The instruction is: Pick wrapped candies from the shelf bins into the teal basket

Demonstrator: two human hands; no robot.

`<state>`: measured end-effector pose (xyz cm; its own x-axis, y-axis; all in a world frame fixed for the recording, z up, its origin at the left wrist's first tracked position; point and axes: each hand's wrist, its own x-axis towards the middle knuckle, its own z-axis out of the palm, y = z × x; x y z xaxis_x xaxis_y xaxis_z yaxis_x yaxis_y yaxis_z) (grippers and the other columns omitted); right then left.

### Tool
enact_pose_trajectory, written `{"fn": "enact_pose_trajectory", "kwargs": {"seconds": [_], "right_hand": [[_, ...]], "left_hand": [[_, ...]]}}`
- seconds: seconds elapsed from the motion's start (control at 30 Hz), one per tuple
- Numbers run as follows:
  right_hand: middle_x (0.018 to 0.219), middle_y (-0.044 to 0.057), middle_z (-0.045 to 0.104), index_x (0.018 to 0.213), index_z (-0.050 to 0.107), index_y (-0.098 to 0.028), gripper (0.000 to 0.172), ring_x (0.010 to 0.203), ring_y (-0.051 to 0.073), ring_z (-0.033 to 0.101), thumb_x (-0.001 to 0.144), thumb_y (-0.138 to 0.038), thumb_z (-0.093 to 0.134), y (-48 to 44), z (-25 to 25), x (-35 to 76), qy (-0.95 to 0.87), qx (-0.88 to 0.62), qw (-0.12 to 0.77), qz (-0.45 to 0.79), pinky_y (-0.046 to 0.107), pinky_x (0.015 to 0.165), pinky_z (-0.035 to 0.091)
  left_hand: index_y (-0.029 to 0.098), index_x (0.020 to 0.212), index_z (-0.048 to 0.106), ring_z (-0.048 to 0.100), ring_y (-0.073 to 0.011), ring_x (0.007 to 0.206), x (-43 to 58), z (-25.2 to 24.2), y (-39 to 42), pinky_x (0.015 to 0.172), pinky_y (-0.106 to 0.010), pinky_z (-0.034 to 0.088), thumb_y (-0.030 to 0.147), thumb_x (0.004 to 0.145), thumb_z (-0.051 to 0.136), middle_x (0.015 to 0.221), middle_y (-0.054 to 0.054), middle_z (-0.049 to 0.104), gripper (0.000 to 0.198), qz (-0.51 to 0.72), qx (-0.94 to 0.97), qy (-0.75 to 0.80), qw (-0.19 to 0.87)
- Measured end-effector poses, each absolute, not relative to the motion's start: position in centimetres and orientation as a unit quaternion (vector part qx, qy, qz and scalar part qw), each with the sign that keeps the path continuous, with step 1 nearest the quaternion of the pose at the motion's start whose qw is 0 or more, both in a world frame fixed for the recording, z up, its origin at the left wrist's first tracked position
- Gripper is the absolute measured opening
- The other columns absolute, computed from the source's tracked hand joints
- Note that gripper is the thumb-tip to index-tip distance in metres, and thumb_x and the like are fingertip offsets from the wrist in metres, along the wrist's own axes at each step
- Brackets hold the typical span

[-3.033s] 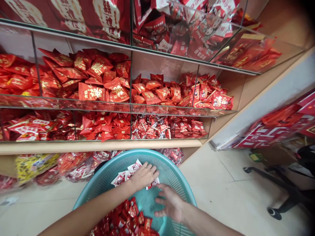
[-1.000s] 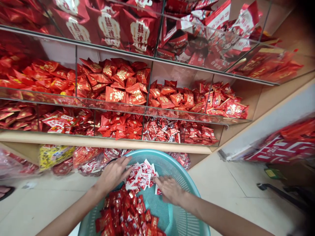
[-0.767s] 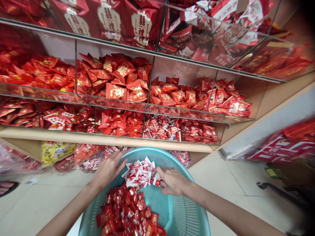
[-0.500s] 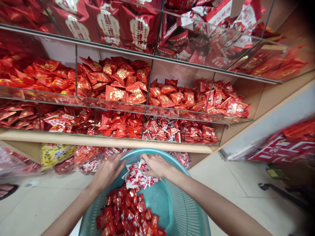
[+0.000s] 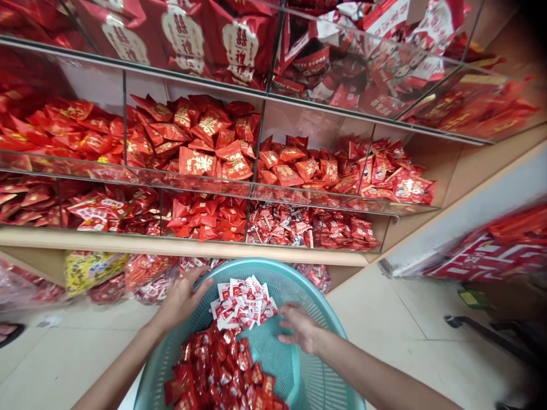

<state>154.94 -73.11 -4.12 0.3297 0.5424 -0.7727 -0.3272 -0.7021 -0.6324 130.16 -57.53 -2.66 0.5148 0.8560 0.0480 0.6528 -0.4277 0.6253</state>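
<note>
A teal plastic basket [image 5: 329,319] stands below the shelves. Inside it, white-and-red candy packets [image 5: 241,304] lie in a small heap at the far side. A larger pile of red wrapped candies [image 5: 220,370] covers the near left of the basket floor. My left hand [image 5: 184,296] rests at the basket's far left rim, fingers apart, holding nothing. Over the basket's right part hovers my right hand [image 5: 299,327], its fingers spread and loosely curled, just right of the white-and-red packets and apart from them.
Shelves with clear dividers [image 5: 256,191] hold many red candy packets. Under the lowest shelf board [image 5: 128,242] lie bagged sweets, including a yellow bag [image 5: 94,272]. At right are a red-and-white bag [image 5: 491,250] and a dark chair leg [image 5: 470,327]. A foot in a sandal [image 5: 11,332] shows at left.
My right hand has left the white-and-red packets and moved right and toward me, uncovering them. My left hand has shifted slightly left along the rim.
</note>
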Motion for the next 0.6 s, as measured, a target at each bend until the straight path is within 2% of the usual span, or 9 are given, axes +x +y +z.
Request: {"fn": "enact_pose_trajectory", "kwargs": {"seconds": [0.17,0.3,0.47,0.6], "right_hand": [[0.125,0.012,0.049,0.104,0.044,-0.023,0.023,0.113,0.023,0.051,0.081,-0.024,0.048,-72.8,-5.1,154.5,-0.043,-0.722,0.396,0.566,0.030,0.068,0.053],[0.121,0.010,0.052,0.099,0.045,-0.022,0.014,0.108,0.018,0.054,0.086,-0.027,0.042,-72.0,-5.6,153.6,-0.040,-0.721,0.401,0.564,0.025,0.070,0.051],[0.113,0.012,0.057,0.099,0.046,-0.019,0.022,0.092,0.016,0.062,0.090,-0.036,0.034,-72.6,-6.5,152.5,-0.014,-0.713,0.382,0.588,0.027,0.068,0.052],[0.105,0.012,0.060,0.098,0.046,-0.019,0.021,0.083,0.014,0.063,0.091,-0.036,0.036,-72.7,-6.8,152.2,-0.008,-0.710,0.386,0.588,0.026,0.069,0.051]], "left_hand": [[0.015,0.125,0.048,0.055,-0.0234,0.113,130.4,-3.0,-57.9,0.099,-0.038,0.041,0.056,0.084,0.037,0.124,-0.011,0.058,0.059,0.166,0.824,0.450,0.301],[0.015,0.126,0.048,0.052,-0.0234,0.116,130.3,-3.1,-58.1,0.101,-0.038,0.039,0.058,0.084,0.036,0.126,-0.011,0.056,0.060,0.166,0.824,0.456,0.291],[0.015,0.128,0.047,0.051,-0.0225,0.118,130.4,-2.7,-58.4,0.102,-0.036,0.039,0.057,0.085,0.034,0.127,-0.010,0.055,0.061,0.161,0.832,0.451,0.280],[0.016,0.128,0.047,0.048,-0.0230,0.122,130.8,-2.2,-58.9,0.104,-0.038,0.036,0.054,0.086,0.033,0.130,-0.010,0.053,0.058,0.152,0.842,0.455,0.246]]}}
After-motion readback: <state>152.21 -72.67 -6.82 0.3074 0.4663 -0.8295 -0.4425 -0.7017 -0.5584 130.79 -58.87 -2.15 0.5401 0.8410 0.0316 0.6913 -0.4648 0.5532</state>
